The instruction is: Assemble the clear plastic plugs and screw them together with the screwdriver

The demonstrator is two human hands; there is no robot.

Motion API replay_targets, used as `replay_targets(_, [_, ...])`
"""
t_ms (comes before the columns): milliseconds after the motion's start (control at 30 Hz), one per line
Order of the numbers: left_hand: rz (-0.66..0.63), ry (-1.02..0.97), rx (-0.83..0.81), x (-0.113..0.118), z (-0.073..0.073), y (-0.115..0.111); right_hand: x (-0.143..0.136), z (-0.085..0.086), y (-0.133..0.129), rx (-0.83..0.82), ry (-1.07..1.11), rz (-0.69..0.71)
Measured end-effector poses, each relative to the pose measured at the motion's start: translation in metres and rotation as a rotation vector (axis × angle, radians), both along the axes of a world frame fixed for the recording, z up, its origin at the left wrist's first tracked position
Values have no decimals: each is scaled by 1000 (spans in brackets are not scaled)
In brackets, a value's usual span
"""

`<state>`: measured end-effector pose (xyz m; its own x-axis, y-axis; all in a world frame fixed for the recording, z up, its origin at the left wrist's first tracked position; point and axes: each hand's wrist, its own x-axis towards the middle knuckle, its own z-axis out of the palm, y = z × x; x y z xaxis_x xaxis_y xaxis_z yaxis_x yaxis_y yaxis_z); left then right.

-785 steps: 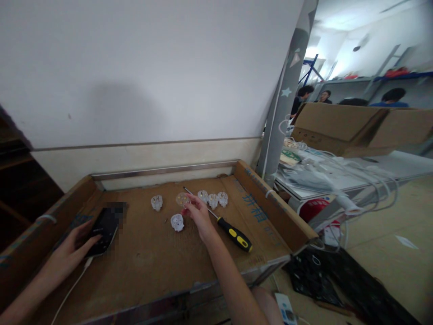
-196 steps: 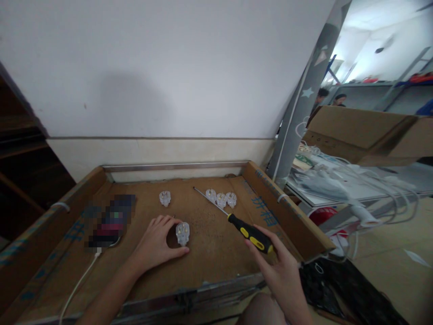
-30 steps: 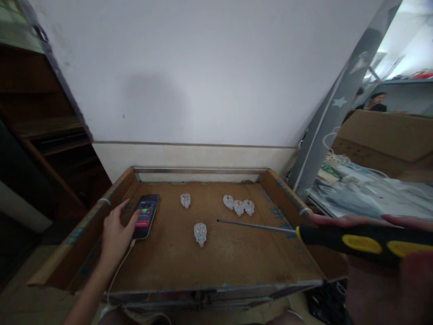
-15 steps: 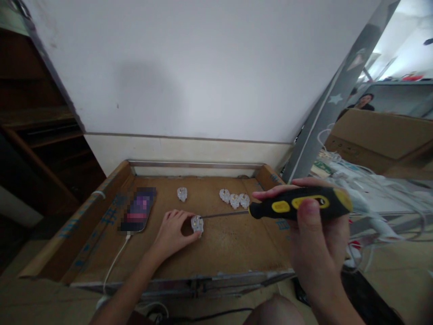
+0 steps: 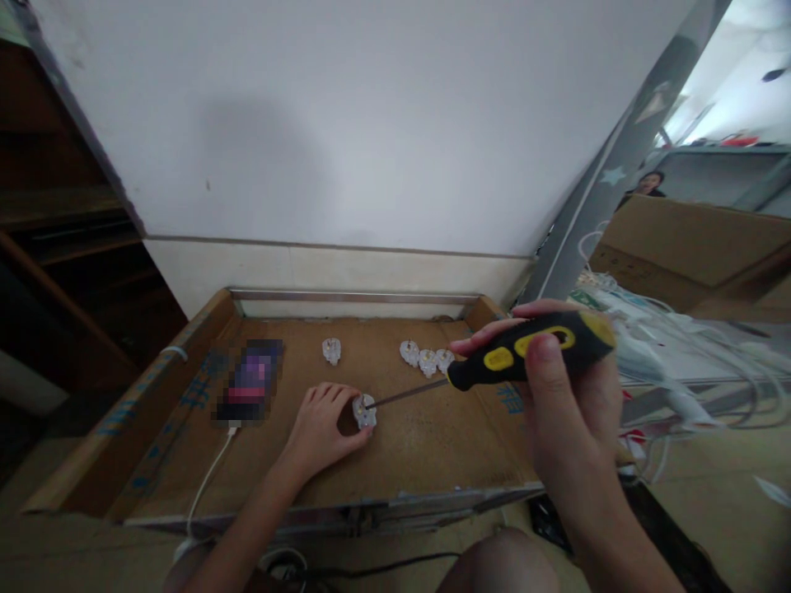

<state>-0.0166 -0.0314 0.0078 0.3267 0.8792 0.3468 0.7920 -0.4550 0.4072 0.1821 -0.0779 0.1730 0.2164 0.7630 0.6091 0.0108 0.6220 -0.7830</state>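
My left hand point(image 5: 325, 424) rests on the cardboard surface, thumb and fingers closed around a small clear plastic part point(image 5: 364, 412). In my right hand point(image 5: 562, 395) is a black and yellow screwdriver point(image 5: 531, 350), its shaft slanting down to the left. The screwdriver's tip meets the top of the clear part, as far as can be seen. Behind it, one similar clear part point(image 5: 332, 351) lies alone, and three more point(image 5: 428, 362) sit in a cluster close to the screwdriver's front end.
A phone point(image 5: 252, 380) with a white cable lies at the left of the cardboard tray point(image 5: 420, 453). A white wall rises behind. To the right are tangled white cables, a cardboard box point(image 5: 692, 247) and a person farther back point(image 5: 648, 184).
The screwdriver's handle has moved slightly up and left, so the shaft is now more steeply tilted toward the clear part. My left hand keeps its hold.
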Motion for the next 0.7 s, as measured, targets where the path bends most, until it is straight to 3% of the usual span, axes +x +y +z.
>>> replay_targets(700, [-59, -21, 71, 1, -2, -1, -4, 13, -15, 15, -27, -83])
